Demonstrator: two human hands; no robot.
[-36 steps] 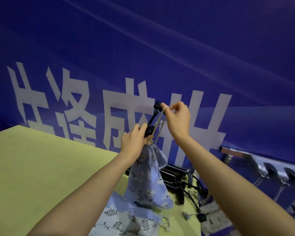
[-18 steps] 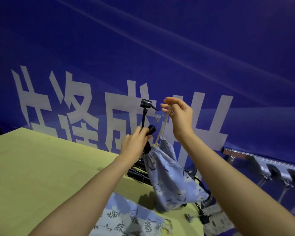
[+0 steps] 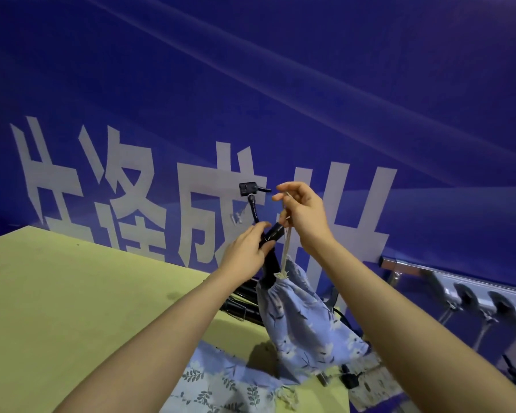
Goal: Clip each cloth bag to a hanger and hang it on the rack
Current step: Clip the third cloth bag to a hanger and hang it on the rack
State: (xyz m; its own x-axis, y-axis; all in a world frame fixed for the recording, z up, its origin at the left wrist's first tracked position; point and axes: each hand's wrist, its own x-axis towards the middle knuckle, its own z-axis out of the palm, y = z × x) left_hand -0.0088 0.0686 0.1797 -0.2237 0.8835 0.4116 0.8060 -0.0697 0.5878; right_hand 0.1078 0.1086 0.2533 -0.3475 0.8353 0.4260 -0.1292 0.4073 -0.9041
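Bag (image 3: 307,320) is held up over the table's (image 3: 57,293) far right corner, with its gathered mouth just below the left hand (image 3: 246,248). The left hand is curled round the black hanger (image 3: 268,238); the hanger's stem and top clip (image 3: 248,188) stick up above that hand. The right hand (image 3: 303,216), just right of the hanger, pinches the bag's drawstring (image 3: 286,248) between its fingertips, and the cord runs taut down to the bag's mouth.

Progress, as judged: clipping of this bag is under way. I cannot tell whether a clip already bites the cloth, since the left hand hides that joint. Hanging is not yet done.

Left to do: more floral bags (image 3: 227,380) lie flat on the table below the held one. Spare black hangers (image 3: 242,305) are piled behind the bag.

The rack (image 3: 459,290) is right of the table and lower, with hooks along its rail. No bags show on the visible part.

Obstacles: the slack bag swings freely and could snag the hanger pile on the way over.
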